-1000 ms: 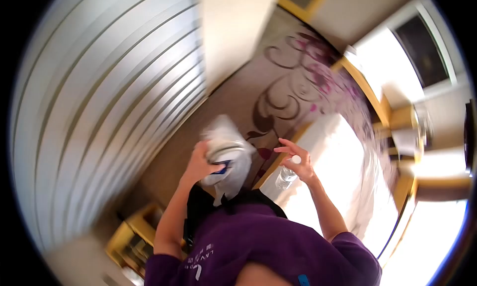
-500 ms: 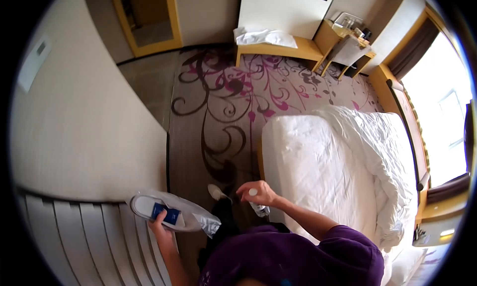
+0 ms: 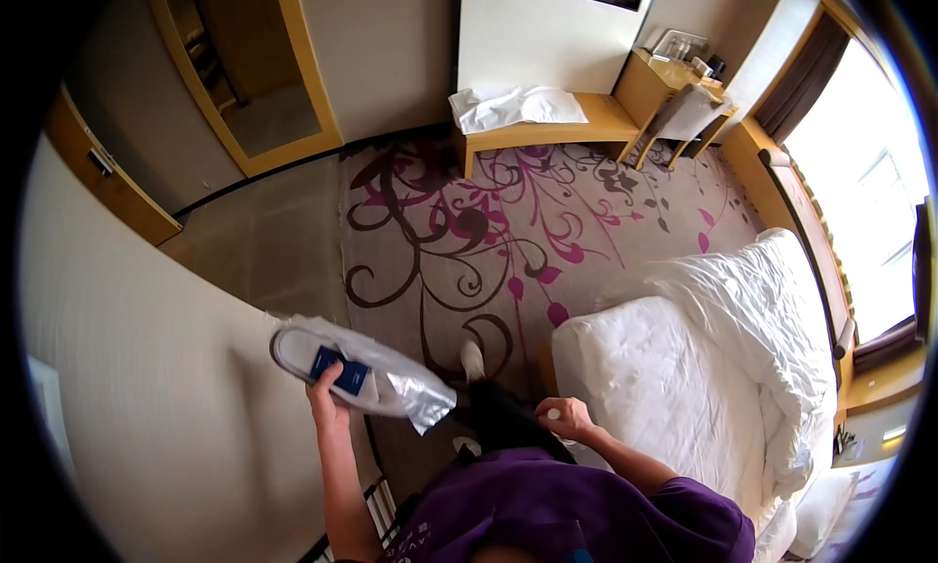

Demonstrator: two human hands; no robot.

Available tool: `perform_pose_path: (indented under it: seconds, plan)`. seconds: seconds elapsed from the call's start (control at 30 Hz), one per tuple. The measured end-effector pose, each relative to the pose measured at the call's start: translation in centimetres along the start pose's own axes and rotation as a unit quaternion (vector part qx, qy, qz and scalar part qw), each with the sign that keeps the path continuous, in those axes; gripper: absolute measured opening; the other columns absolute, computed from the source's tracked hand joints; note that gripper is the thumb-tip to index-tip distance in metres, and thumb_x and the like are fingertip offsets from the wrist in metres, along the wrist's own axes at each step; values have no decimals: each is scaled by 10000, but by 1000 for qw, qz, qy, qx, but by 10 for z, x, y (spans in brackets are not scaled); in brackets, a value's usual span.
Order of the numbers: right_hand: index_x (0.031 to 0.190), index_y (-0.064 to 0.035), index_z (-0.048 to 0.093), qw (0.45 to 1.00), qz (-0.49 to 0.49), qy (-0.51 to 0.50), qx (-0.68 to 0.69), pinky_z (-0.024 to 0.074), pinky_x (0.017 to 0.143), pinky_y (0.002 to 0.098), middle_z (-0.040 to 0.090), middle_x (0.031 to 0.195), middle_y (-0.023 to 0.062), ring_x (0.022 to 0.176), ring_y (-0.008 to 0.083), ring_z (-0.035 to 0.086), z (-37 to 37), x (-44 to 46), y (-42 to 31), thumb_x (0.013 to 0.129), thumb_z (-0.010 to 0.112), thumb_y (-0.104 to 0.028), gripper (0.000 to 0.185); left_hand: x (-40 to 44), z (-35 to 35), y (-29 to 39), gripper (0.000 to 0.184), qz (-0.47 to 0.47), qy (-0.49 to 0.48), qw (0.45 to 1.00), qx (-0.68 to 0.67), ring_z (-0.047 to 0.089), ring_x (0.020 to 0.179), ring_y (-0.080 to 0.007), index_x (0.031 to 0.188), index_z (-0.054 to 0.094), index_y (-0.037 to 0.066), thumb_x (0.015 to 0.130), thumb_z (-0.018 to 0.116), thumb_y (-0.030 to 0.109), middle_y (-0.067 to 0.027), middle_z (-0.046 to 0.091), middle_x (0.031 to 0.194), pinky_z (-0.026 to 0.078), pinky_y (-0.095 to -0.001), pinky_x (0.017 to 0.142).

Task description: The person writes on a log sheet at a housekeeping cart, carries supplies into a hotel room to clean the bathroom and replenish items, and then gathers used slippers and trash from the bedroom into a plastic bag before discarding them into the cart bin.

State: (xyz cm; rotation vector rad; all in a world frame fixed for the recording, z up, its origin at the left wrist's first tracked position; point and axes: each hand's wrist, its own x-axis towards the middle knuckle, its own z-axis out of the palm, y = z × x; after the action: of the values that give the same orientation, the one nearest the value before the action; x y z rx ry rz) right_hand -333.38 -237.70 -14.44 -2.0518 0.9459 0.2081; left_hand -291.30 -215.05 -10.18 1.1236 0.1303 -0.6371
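Note:
My left hand [image 3: 326,399] is closed on a pair of white slippers [image 3: 376,360] in a clear plastic wrapper. Its thumb presses on the dark blue label, and the wrapper's shiny end hangs toward my body. Down by my right thigh, my right hand [image 3: 572,421] is wrapped round the neck of a bottle, whose white cap [image 3: 554,413] shows above the fingers. The bottle's body is hidden below the hand in this view; the earlier frame shows it as clear.
A bed [image 3: 635,368] with a rumpled white duvet [image 3: 752,309] stands to my right. Patterned carpet [image 3: 469,260] stretches ahead to a wooden bench [image 3: 576,128] with white cloth [image 3: 518,108] on it. A wall [image 3: 176,368] rises close on my left, with a framed mirror [image 3: 244,74] beyond.
I have moved forward past the slatted rack at the left, and more of the entrance side shows. My left hand has carried the slippers up and rightward; my right hand has swung lower and rightward.

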Motion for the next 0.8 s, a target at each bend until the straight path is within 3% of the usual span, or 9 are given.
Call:
perform_pose_path:
  seconds: [0.17, 0.27, 0.3, 0.4, 0.43, 0.6, 0.67, 0.8]
  plan:
    - [934, -157, 763, 998, 30, 6, 50, 557, 824, 396, 752, 923, 74, 899, 289, 722, -8, 97, -7, 790, 698, -294, 209, 139, 56, 25, 472, -46, -6, 995, -94, 653, 1097, -254, 1272, 592, 33, 820, 721, 72, -89, 665, 1183, 540, -404, 972]
    - [907, -115, 756, 994, 1, 68, 81, 552, 778, 378, 748, 883, 84, 874, 293, 725, -33, 198, -46, 803, 691, -206, 153, 229, 82, 42, 398, -38, 5, 992, -123, 676, 1030, -235, 1196, 630, 56, 820, 750, 103, -65, 694, 1114, 545, -398, 953]
    - [907, -115, 756, 996, -15, 44, 75, 552, 778, 378, 748, 883, 84, 874, 293, 725, -47, 229, -59, 803, 691, -206, 153, 249, 91, 50, 381, -35, 4, 991, -131, 681, 1010, -231, 1172, 642, 65, 814, 764, 114, -59, 703, 1088, 547, -398, 947]
    - [877, -127, 754, 993, -63, 98, 31, 554, 731, 392, 736, 832, 86, 822, 317, 721, -81, 321, -112, 807, 684, -164, 106, 308, 105, 73, 365, -47, 64, 986, -147, 687, 981, -225, 1103, 666, 89, 771, 816, 125, -45, 711, 1035, 559, -394, 923]
    - [900, -102, 759, 990, -102, 96, 16, 554, 704, 359, 734, 794, 101, 778, 276, 737, -90, 356, -130, 805, 685, -145, 127, 321, 116, 88, 342, -36, 68, 985, -154, 692, 958, -224, 1077, 669, 93, 770, 817, 113, -43, 711, 1014, 566, -391, 906]
    - [900, -103, 751, 975, -223, 6, -5, 553, 721, 372, 736, 829, 94, 802, 293, 727, -115, 510, -229, 789, 674, -105, 135, 372, 92, 123, 306, 10, 134, 976, -172, 697, 925, -219, 1069, 672, 83, 788, 792, 98, -56, 710, 998, 576, -380, 866]
    - [899, -104, 743, 958, -286, -38, 10, 553, 732, 370, 737, 869, 104, 815, 297, 722, -109, 565, -274, 792, 670, -80, 132, 390, 84, 141, 292, 25, 177, 965, -191, 696, 888, -221, 1016, 695, 56, 745, 803, 75, -66, 716, 957, 567, -389, 828]
    - [897, -86, 738, 935, -343, -75, 41, 555, 702, 357, 739, 857, 102, 785, 282, 725, -68, 657, -352, 799, 689, -65, 112, 431, 19, 144, 279, 31, 223, 948, -224, 696, 907, -231, 1025, 694, 50, 764, 778, 99, -73, 720, 959, 559, -380, 848]
